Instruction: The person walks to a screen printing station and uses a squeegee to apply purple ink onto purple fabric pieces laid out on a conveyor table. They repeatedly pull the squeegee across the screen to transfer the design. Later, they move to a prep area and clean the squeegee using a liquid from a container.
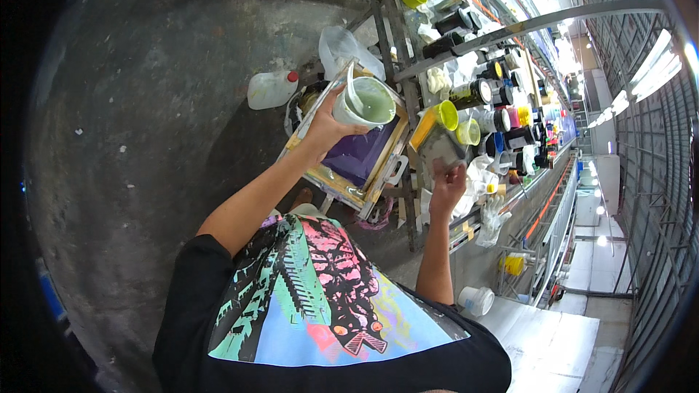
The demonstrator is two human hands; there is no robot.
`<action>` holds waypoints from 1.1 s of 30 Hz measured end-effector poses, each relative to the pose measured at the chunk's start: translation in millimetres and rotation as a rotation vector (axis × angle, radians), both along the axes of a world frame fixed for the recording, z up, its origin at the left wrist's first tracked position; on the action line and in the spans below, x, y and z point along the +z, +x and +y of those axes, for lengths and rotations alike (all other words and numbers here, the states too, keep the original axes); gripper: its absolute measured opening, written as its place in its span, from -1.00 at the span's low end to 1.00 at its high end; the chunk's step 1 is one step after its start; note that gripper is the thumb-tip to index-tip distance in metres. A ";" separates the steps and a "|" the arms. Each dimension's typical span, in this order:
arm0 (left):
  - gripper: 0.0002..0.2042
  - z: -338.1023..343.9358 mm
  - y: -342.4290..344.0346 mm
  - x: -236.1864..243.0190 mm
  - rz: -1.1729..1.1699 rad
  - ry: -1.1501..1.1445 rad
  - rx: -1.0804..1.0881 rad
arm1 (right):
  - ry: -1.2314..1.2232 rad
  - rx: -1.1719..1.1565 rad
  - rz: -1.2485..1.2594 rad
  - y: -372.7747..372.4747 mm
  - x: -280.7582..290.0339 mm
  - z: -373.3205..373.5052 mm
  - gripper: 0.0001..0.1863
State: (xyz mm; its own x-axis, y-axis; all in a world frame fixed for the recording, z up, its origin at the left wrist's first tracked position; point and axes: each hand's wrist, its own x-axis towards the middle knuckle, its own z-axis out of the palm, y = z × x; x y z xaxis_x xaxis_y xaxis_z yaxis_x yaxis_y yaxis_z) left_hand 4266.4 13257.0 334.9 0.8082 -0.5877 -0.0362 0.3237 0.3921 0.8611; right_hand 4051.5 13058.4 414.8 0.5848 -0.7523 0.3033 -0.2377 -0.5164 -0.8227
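My left hand (pixel 328 129) is wrapped round a white plastic tub (pixel 346 115) holding pale greenish liquid (pixel 377 107). A white stirring stick or spatula (pixel 353 86) leans inside the tub and rises above its rim. Beneath the tub lies a wood-edged screen-printing frame (pixel 386 175) with purple mesh (pixel 355 158). Off to the right, my right hand (pixel 448 182) is closed at the lower edge of a flat, see-through grey piece (pixel 440 147) with a yellow-orange edge; its exact kind is unclear. Its upper part overlaps yellow cups (pixel 444 115) on the bench.
A long bench to the right carries several dark ink jars (pixel 470 93), white cloths (pixel 477 182) and cups. A metal bar (pixel 539 28) crosses above it. On the floor stand a white jug with a red cap (pixel 271 90) and a clear plastic bag (pixel 348 51).
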 end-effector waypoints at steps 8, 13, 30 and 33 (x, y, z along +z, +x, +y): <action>0.04 -15.0 -27.6 -23.1 0.134 -0.117 -0.213 | 0.642 0.235 -0.511 21.4 10.0 25.0 -0.50; 0.02 -15.8 -25.8 -11.5 -0.113 -0.001 -0.058 | 0.606 0.251 -0.474 24.9 12.4 33.7 -0.47; -0.07 -13.7 5.1 8.5 -0.539 0.109 0.233 | 0.455 0.289 -0.125 23.2 1.1 21.4 -0.65; -0.07 -15.8 18.3 20.4 -0.628 0.127 0.321 | 0.451 0.297 -0.077 21.5 -1.7 20.9 -0.66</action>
